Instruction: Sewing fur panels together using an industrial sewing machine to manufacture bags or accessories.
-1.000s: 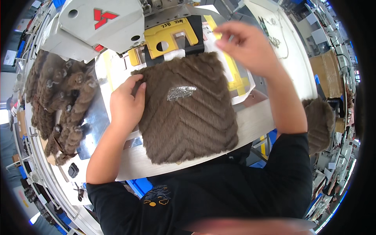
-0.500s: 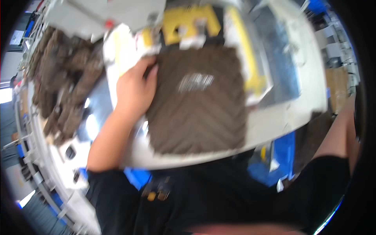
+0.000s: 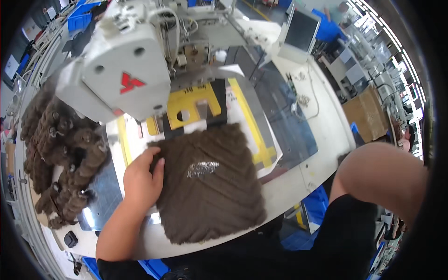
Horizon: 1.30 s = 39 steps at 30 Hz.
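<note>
A roughly square piece of brown plush fabric (image 3: 210, 196), with slanting ridges and a shiny silvery patch near its middle, lies at the table's front edge. My left hand (image 3: 143, 179) is at its upper left edge, thumb and forefinger curled on the fabric; the other fingers are partly hidden. Just beyond the fabric is a yellow plate (image 3: 193, 106) with cut-outs, set in a black holder. My right arm (image 3: 380, 175) is bent out to the right, and its hand is out of view.
A large white sewing machine head (image 3: 126, 70) with a red emblem stands beyond my left hand. Brown plush pieces (image 3: 65, 154) are heaped at the left. White sheets with yellow strips (image 3: 249, 121) flank the plate. A screen (image 3: 302, 29) and a cardboard box (image 3: 366, 114) are farther right.
My view has tilted up, bringing the machine head and screen into sight. The left hand stays at the fabric's left edge. The right arm shows larger, its elbow raised.
</note>
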Motion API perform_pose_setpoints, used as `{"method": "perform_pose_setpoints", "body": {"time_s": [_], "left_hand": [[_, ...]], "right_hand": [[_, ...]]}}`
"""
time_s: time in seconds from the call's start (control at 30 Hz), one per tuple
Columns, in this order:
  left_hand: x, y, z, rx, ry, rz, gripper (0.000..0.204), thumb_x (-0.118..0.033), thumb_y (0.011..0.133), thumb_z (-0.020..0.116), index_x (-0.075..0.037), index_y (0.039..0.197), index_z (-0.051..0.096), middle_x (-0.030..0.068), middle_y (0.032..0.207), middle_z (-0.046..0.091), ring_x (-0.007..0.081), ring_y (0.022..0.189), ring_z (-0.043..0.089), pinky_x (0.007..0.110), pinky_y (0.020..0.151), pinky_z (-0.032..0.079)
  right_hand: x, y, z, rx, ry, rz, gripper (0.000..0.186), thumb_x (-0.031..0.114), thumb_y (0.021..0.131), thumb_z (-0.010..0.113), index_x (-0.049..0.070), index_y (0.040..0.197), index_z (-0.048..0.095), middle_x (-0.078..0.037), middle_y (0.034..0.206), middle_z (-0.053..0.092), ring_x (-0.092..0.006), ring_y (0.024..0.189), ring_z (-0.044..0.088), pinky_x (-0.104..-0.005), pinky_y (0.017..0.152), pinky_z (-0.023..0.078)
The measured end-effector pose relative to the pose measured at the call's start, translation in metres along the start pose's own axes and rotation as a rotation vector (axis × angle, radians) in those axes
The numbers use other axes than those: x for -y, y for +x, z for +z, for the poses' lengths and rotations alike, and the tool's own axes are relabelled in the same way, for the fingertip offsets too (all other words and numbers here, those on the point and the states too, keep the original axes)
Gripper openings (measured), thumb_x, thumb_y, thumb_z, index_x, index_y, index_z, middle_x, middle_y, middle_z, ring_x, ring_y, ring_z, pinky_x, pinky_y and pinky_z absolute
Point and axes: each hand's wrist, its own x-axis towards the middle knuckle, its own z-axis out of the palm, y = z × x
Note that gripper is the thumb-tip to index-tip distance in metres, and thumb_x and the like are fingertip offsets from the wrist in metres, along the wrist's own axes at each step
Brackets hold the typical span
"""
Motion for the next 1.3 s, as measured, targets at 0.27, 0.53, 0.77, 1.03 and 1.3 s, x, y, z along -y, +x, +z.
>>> {"method": "perform_pose_setpoints", "body": {"time_s": [0.27,0.53,0.77,1.03,1.3], "left_hand": [[-0.003,-0.005,-0.005,0.014,0.076,0.025,0.023,-0.014,0.094,0.07,-0.007,0.115,0.069,0.0182,0.091,0.073,0.0396,0.078,0.071,0.047,0.069,0.056],[0.001,-0.004,-0.004,0.005,0.074,0.021,0.024,-0.014,0.094,0.07,-0.007,0.117,0.068,0.0179,0.091,0.073,0.0387,0.079,0.071,0.047,0.069,0.056],[0.007,0.004,-0.001,-0.049,0.067,0.044,0.025,-0.012,0.095,0.068,-0.004,0.119,0.067,0.0172,0.091,0.071,0.0392,0.079,0.069,0.048,0.069,0.055],[0.012,0.005,-0.003,-0.066,0.083,0.011,0.032,-0.012,0.096,0.067,-0.003,0.126,0.066,0.0178,0.092,0.067,0.0381,0.078,0.067,0.048,0.069,0.055],[0.011,0.008,0.0,-0.029,0.126,-0.026,0.029,-0.01,0.096,0.067,-0.002,0.124,0.067,0.0162,0.09,0.066,0.0382,0.079,0.065,0.047,0.069,0.053]], "right_hand": [[-0.197,-0.103,0.105,0.115,0.114,1.275,0.03,0.024,0.095,0.073,0.001,0.114,0.071,-0.006,0.103,0.069,-0.0168,0.1,0.066,-0.0348,0.086,0.054],[-0.291,-0.083,0.141,0.366,-0.255,0.818,0.027,0.023,0.088,0.077,0.005,0.108,0.074,-0.019,0.102,0.073,-0.0356,0.098,0.07,-0.0435,0.086,0.055],[-0.339,-0.061,0.172,0.406,-0.317,0.758,0.019,0.016,0.088,0.075,0.002,0.101,0.073,-0.02,0.101,0.072,-0.0366,0.097,0.07,-0.044,0.085,0.054],[-0.277,-0.072,0.156,0.053,-0.169,1.067,0.028,0.02,0.091,0.075,-0.001,0.107,0.068,-0.018,0.106,0.072,-0.0311,0.096,0.07,-0.041,0.084,0.056],[-0.147,-0.133,0.124,-0.046,0.537,1.418,0.032,0.012,0.092,0.076,0.004,0.118,0.061,-0.007,0.112,0.062,-0.0157,0.094,0.062,-0.0299,0.079,0.052]]}}
